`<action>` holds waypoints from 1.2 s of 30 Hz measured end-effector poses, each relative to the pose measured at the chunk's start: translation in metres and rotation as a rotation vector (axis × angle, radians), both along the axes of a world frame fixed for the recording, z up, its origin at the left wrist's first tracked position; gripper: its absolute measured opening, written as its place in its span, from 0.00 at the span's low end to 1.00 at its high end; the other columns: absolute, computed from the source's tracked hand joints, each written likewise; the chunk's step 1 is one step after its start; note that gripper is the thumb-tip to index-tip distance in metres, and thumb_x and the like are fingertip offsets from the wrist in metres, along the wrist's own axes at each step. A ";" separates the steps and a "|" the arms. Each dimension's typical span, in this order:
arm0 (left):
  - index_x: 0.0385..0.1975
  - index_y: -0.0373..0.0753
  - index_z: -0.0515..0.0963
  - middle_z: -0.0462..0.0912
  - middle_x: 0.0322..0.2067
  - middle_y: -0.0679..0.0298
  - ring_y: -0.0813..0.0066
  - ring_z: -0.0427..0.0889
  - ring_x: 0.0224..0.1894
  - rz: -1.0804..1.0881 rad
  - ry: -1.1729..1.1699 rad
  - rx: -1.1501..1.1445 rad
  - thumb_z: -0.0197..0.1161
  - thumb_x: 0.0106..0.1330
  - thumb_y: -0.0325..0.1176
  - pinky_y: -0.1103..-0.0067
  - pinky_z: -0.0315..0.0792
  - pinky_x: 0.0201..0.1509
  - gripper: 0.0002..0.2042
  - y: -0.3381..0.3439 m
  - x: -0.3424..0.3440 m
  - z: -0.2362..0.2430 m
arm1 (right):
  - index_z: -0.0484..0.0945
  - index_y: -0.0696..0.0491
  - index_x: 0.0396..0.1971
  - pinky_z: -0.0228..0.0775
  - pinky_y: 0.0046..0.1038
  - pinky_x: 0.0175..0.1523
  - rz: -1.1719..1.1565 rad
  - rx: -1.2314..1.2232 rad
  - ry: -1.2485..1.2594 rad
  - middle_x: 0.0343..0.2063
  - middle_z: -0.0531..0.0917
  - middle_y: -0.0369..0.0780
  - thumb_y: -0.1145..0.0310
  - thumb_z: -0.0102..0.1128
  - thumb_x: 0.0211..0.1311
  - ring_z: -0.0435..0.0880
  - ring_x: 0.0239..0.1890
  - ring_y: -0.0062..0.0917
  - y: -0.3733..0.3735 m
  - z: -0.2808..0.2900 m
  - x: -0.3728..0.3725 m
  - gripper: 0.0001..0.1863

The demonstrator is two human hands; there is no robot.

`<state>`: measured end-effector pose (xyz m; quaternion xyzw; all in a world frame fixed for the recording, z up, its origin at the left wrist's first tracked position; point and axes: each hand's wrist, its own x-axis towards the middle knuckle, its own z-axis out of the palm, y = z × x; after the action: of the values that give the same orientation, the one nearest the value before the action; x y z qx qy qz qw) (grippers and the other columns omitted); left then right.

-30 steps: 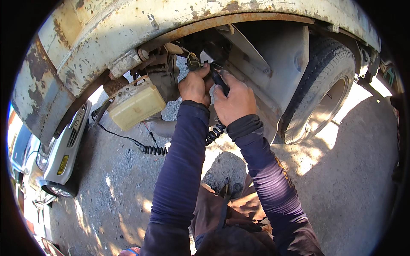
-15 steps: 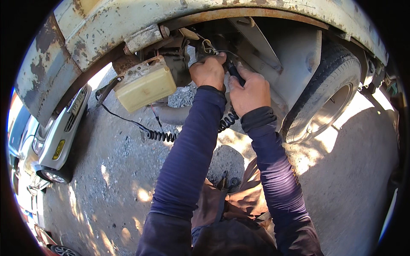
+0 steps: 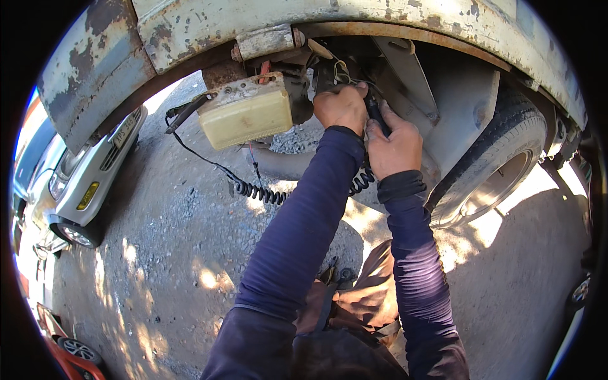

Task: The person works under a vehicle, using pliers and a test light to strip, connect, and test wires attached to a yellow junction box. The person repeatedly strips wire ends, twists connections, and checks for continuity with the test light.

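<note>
Work judged still in hand, not finished. Both hands up inside wheel arch (image 3: 354,25) of a rusted, paint-flaked vehicle body. Wheel (image 3: 491,180) still mounted at right of the arch; yellowed plastic reservoir (image 3: 246,113) hanging loose at the arch's left edge, off its seat. Coiled black cable (image 3: 259,192) trailing from there down under the arms, unstowed. Bundle of thin wires (image 3: 342,71) exposed just above the knuckles, apparently the thing being worked on. Left hand (image 3: 342,106) closed round something at the wires; exact object hidden by the fingers. Right hand (image 3: 394,147) wrapped round a dark tool handle (image 3: 376,114), tip aimed at the same spot, touching or nearly touching the left hand. No sign of anything refitted or taped off; remaining work impossible to gauge further.

Ground: grey gravel (image 3: 190,253), dappled sun and shade. Outdoors. Silver car (image 3: 82,183) parked at the left edge, well apart from the arch.
</note>
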<state>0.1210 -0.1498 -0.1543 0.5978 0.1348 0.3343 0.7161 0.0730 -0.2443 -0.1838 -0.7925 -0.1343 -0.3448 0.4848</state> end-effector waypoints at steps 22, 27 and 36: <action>0.25 0.24 0.84 0.86 0.25 0.49 0.59 0.84 0.27 -0.006 -0.076 0.081 0.75 0.51 0.28 0.71 0.77 0.41 0.11 0.012 0.000 -0.009 | 0.81 0.60 0.55 0.78 0.40 0.46 0.027 0.043 0.023 0.35 0.85 0.59 0.66 0.63 0.59 0.87 0.41 0.51 0.005 -0.005 -0.003 0.24; 0.23 0.26 0.85 0.87 0.23 0.49 0.59 0.85 0.27 -0.039 -0.083 0.014 0.76 0.50 0.29 0.71 0.77 0.41 0.11 0.014 0.008 -0.010 | 0.82 0.60 0.54 0.78 0.40 0.46 0.001 0.044 0.011 0.35 0.85 0.59 0.66 0.63 0.59 0.87 0.40 0.51 0.007 -0.003 -0.006 0.23; 0.21 0.26 0.84 0.85 0.20 0.52 0.62 0.82 0.23 -0.096 -0.123 -0.006 0.76 0.50 0.29 0.70 0.77 0.38 0.10 0.018 0.011 -0.012 | 0.80 0.65 0.56 0.75 0.32 0.56 0.053 0.080 0.115 0.45 0.86 0.59 0.69 0.66 0.60 0.88 0.50 0.42 0.006 0.003 -0.014 0.24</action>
<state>0.1319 -0.1319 -0.1667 0.5798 0.0627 0.3355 0.7398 0.0593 -0.2382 -0.1808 -0.7872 -0.1133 -0.2910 0.5318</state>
